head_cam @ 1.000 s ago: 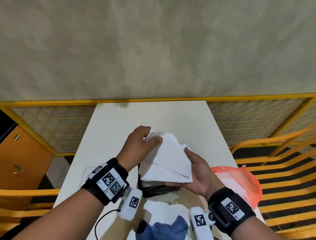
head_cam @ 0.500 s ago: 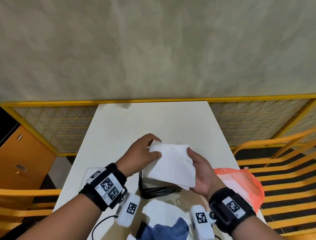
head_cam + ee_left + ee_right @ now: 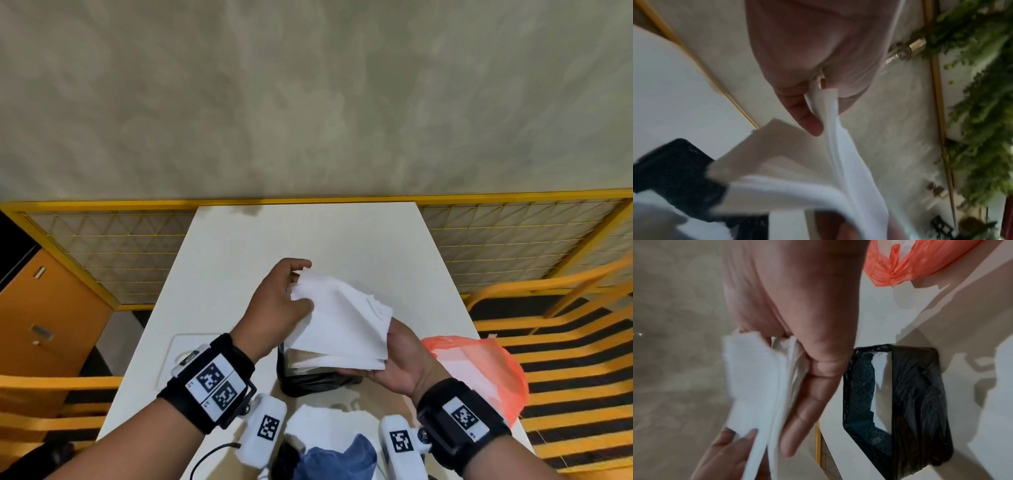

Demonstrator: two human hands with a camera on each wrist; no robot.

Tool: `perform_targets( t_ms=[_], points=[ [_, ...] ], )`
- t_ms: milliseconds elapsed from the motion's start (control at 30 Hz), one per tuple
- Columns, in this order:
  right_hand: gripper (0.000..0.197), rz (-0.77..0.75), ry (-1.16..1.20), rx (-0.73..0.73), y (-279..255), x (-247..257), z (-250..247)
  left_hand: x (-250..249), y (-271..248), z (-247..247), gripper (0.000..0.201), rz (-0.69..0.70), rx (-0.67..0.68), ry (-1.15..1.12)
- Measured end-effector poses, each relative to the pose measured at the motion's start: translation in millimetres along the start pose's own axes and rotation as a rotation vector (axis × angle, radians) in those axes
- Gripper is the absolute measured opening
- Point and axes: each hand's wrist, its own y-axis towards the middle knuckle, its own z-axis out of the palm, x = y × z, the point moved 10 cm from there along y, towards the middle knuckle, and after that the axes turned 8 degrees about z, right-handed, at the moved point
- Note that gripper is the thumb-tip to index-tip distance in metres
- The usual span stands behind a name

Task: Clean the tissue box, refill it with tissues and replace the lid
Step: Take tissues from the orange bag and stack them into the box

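A stack of white tissues (image 3: 342,325) is held over the black tissue box (image 3: 315,377), which stands open on the white table (image 3: 308,236). My left hand (image 3: 301,286) pinches the stack's far left corner, and the left wrist view shows the fingers (image 3: 807,116) nipping a fold of tissue (image 3: 849,162). My right hand (image 3: 390,356) grips the stack's near right edge from below, its fingers (image 3: 813,386) lying along the tissues (image 3: 756,378). The box (image 3: 910,402) has a black bag around it and patterned inner walls. I cannot pick out the lid for certain.
An orange plastic bag (image 3: 479,370) lies at the table's right edge. A blue cloth (image 3: 339,455) and white paper (image 3: 322,421) lie near me. A pale flat panel (image 3: 181,346) sits under my left wrist. A yellow mesh fence (image 3: 120,246) surrounds the table.
My left hand has shifted to the stack's far corner and raised it, so the top sheets tilt up. My right hand now supports the stack more from underneath.
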Motion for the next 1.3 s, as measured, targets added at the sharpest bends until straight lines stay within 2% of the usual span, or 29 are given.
perform_targets(
  t_ms=[100,233,300,400,467,500,567,633,700,767,833,933,1033,1167,1233,1300],
  points=[
    [0.052,0.024,0.053,0.009,-1,1,8,6,-6,2,0.058,-0.007,-0.004,0.113],
    [0.087,0.017,0.112,0.101,-4,4,14,14,-10,4,0.062,-0.025,-0.003,0.153],
    [0.081,0.0,0.085,0.108,-5,5,16,15,-10,6,0.063,-0.029,0.007,0.132],
    [0.07,-0.077,-0.022,-0.008,-4,11,7,17,-10,5,0.064,-0.037,0.016,0.089],
    [0.053,-0.114,-0.077,-0.052,-2,17,5,25,-10,2,0.065,-0.071,-0.012,0.058],
    [0.047,-0.13,-0.074,-0.082,-2,20,2,32,-11,0,0.067,-0.112,-0.026,0.032],
    [0.043,-0.15,-0.056,-0.124,-3,23,0,54,-16,5,0.084,-0.255,-0.001,-0.102],
    [0.042,-0.155,-0.026,-0.139,-5,24,3,74,-26,24,0.096,-0.419,0.097,-0.398],
    [0.046,-0.143,-0.02,-0.17,-4,24,1,82,-36,41,0.086,-0.485,0.185,-0.646],
    [0.051,-0.123,-0.051,-0.225,-1,23,-5,73,-40,48,0.066,-0.443,0.241,-0.746],
    [0.054,-0.105,-0.075,-0.26,0,21,-9,68,-41,48,0.059,-0.41,0.22,-0.798],
    [0.048,-0.123,-0.093,-0.309,1,22,-16,75,-39,37,0.047,-0.404,0.095,-0.751],
    [0.044,-0.156,-0.191,-0.366,2,24,-24,80,-42,31,0.029,-0.387,0.069,-0.608],
    [0.034,-0.176,-0.426,-0.484,0,27,-26,83,-48,29,0.032,-0.414,0.072,-0.616],
    [0.031,-0.159,-0.457,-0.475,1,24,-21,85,-47,28,0.042,-0.415,0.076,-0.661],
    [0.028,-0.132,-0.459,-0.474,7,23,-23,92,-44,23,0.044,-0.425,0.039,-0.611]
  ],
)
